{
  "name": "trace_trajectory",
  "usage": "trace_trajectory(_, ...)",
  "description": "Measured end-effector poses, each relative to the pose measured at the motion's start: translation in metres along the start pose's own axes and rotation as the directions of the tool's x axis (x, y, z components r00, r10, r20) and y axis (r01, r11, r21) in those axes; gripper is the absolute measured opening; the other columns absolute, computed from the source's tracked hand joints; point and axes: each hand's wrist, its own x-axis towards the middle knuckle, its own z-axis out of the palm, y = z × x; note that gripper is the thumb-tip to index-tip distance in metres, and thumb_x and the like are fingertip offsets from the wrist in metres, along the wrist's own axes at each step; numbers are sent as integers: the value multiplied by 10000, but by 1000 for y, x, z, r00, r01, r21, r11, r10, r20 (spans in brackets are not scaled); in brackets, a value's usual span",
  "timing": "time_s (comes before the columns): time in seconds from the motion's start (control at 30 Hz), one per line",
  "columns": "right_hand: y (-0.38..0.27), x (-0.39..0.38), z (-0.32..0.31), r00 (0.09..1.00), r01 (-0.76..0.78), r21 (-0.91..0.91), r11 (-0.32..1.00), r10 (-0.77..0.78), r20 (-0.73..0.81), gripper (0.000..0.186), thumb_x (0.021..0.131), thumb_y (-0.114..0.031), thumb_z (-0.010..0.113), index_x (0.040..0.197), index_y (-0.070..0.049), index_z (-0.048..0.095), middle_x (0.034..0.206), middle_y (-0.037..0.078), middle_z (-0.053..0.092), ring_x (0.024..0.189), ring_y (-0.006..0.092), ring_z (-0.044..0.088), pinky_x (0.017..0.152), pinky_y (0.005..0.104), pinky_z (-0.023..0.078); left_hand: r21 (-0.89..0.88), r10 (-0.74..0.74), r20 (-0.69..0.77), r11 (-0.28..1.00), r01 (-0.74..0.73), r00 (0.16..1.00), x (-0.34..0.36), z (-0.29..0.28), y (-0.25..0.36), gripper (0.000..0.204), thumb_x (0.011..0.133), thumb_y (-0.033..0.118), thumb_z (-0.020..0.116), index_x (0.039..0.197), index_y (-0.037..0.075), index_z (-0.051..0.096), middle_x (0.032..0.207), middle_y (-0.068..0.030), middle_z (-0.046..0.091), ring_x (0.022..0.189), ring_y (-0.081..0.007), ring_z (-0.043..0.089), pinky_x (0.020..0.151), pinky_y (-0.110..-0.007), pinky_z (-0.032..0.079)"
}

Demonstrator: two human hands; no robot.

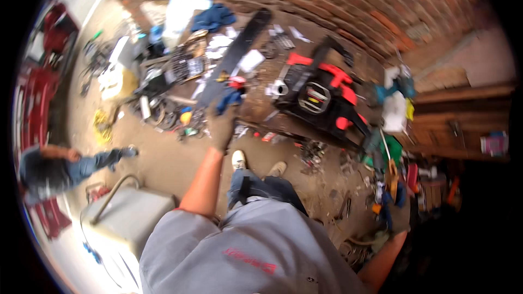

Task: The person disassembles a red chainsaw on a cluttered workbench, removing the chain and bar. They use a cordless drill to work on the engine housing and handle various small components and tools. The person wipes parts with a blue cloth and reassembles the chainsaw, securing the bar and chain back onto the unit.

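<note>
Glove on left hand [222,128], grip unclear, reaching bench edge [256,117]; right hand [381,238] indistinct

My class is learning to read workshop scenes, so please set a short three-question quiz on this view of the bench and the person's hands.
1. True or false: the left hand wears a dark glove.
2. What lies to the right of the long black bar on the bench? A) a red and black chainsaw body B) a computer screen C) a potted plant
3. Fill in: the wall behind the bench is built of ____.

Key: 1 true; 2 A; 3 brick.
</note>
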Motion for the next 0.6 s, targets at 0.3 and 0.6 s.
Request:
trace_trajectory(0.3, 42, 167, -67, 974, 5, -12, 1000, -8, -227, 463, 878, -156, 638, 1309, -22, 536, 885, 93, 657, 606, 138, 614, 516, 298, 511, -140, -20, 78, 990, 31, 997, 16, 11, -10, 226, 935, 78, 590, 1092, -63, 669, 955, -19, 658, 832, -94, 568, 737, -243, 445)
trace_trajectory(0.6, 59, 411, -48, 997, 0, 316, 949, 24, -72, 279, 888, -139, 604, 1157, -66, 609, 722, 68, 630, 567, 165, 623, 473, 335, 534, 176, 194, 39, 964, -198, 980, -34, 15, 37, 374, 967, 113, 459, 1240, -89, 616, 1223, -150, 671, 1147, -194, 615, 983, -333, 460)
